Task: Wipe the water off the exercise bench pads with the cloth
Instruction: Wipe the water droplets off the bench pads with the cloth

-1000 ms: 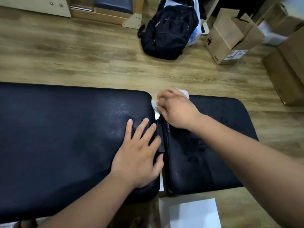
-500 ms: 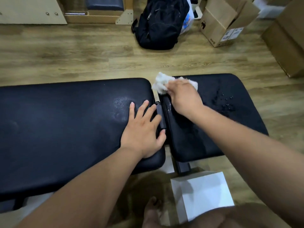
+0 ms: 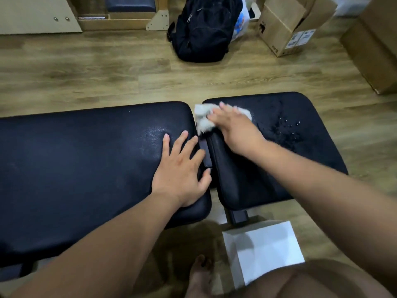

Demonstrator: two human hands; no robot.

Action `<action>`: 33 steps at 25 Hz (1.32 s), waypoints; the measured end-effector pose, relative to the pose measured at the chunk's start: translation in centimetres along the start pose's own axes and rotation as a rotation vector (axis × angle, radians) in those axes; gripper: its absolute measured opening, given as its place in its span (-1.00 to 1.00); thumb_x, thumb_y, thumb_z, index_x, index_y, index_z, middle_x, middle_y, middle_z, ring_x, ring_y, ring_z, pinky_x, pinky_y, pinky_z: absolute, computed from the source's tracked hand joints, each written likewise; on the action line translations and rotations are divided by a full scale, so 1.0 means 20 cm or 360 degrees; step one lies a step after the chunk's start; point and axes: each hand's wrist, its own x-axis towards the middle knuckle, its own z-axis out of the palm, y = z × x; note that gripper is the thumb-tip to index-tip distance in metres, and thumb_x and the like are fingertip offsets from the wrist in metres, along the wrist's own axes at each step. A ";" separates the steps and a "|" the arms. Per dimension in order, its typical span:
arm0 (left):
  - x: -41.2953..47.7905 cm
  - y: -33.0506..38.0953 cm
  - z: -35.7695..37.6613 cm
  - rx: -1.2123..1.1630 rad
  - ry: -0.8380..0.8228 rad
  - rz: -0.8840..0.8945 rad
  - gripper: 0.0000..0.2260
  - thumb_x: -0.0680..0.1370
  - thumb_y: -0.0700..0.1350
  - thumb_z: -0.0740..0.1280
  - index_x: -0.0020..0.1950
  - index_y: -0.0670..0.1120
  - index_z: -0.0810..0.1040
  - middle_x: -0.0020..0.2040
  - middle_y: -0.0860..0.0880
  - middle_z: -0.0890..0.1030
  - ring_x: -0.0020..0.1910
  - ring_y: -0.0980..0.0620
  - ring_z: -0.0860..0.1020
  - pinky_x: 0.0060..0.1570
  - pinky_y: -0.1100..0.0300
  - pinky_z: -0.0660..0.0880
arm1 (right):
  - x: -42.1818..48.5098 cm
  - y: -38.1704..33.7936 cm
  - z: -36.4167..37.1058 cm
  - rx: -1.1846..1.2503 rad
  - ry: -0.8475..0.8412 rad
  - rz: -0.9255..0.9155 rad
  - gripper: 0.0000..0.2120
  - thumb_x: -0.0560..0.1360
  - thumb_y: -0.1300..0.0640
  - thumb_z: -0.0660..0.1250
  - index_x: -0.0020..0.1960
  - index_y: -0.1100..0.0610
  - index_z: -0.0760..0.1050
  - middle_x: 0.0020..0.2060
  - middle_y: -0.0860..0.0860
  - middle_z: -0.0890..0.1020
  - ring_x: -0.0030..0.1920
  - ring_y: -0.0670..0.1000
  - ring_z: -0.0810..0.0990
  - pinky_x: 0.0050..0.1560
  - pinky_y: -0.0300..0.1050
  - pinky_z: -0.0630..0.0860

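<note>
Left hand (image 3: 182,171) lay flat on the long pad (image 3: 75,168), fingers straight and spread, holding nothing. Right hand (image 3: 234,130) pressed the white cloth (image 3: 202,119) under extended fingers onto the short pad's (image 3: 300,104) far corner, beside the gap between the pads. Water droplets (image 3: 287,127) sat on that pad just right of the cloth.

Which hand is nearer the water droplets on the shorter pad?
Right. The right hand presses the cloth beside the droplets; the left hand rests flat on the longer pad.
</note>
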 end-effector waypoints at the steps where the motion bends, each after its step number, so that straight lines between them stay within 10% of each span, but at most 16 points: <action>1: 0.00 0.00 0.00 0.0004 -0.0005 -0.0002 -0.50 0.52 0.22 0.08 0.32 -0.01 0.50 0.51 -0.07 0.32 0.55 -0.14 0.09 0.47 -0.28 -0.03 | 0.15 0.01 -0.04 0.0032 -0.0007 0.0116 -0.50 0.48 0.45 0.12 0.38 0.18 0.39 0.36 0.16 0.44 0.46 0.24 0.25 0.41 0.16 0.16; 6: 0.00 0.00 0.01 -0.0050 0.0048 0.0003 -0.50 0.51 0.21 0.10 0.27 -0.04 0.55 0.45 -0.08 0.40 0.53 -0.15 0.17 0.46 -0.30 0.02 | -0.05 -0.11 0.04 0.0203 0.0179 0.0281 -0.57 0.61 0.09 0.13 0.46 0.11 0.31 0.50 0.09 0.29 0.54 0.12 0.10 0.52 0.06 -0.10; 13: 0.00 0.00 0.02 -0.0044 0.0083 0.0018 -0.46 0.49 0.22 0.10 0.30 -0.06 0.56 0.44 -0.10 0.41 0.51 -0.14 0.20 0.47 -0.28 0.01 | -0.86 -0.05 0.09 0.0059 0.0051 -0.0107 -0.55 0.55 0.10 0.08 0.39 0.10 0.44 0.44 0.04 0.40 0.48 0.08 0.28 0.50 0.06 0.14; 21: 0.00 -0.01 0.02 -0.0060 0.0101 0.0009 -0.42 0.50 0.23 0.04 0.32 -0.07 0.54 0.45 -0.11 0.39 0.52 -0.15 0.16 0.49 -0.26 -0.05 | -0.81 0.56 -0.06 0.0215 0.0437 0.1370 -0.54 0.52 0.08 0.07 0.35 0.13 0.47 0.37 0.14 0.47 0.42 0.15 0.36 0.44 0.00 0.22; 29: -0.01 -0.02 0.03 -0.0109 0.0150 0.0064 -0.52 0.46 0.12 0.13 0.16 -0.17 0.57 0.41 -0.18 0.43 0.49 -0.20 0.22 0.47 -0.27 -0.02 | -0.60 -0.38 0.14 0.0233 0.0245 0.0207 -0.57 0.46 0.13 0.21 0.32 0.10 0.51 0.35 0.02 0.51 0.41 0.07 0.39 0.48 0.03 0.17; 33: -0.01 -0.01 0.04 -0.0132 0.0199 0.0012 -0.53 0.52 0.11 0.11 0.25 -0.12 0.58 0.41 -0.16 0.45 0.49 -0.18 0.23 0.49 -0.25 -0.02 | -0.79 0.27 0.04 0.0136 0.0165 0.0648 -0.52 0.50 -0.03 0.05 0.36 0.00 0.44 0.34 0.07 0.51 0.31 0.16 0.49 0.28 0.07 0.44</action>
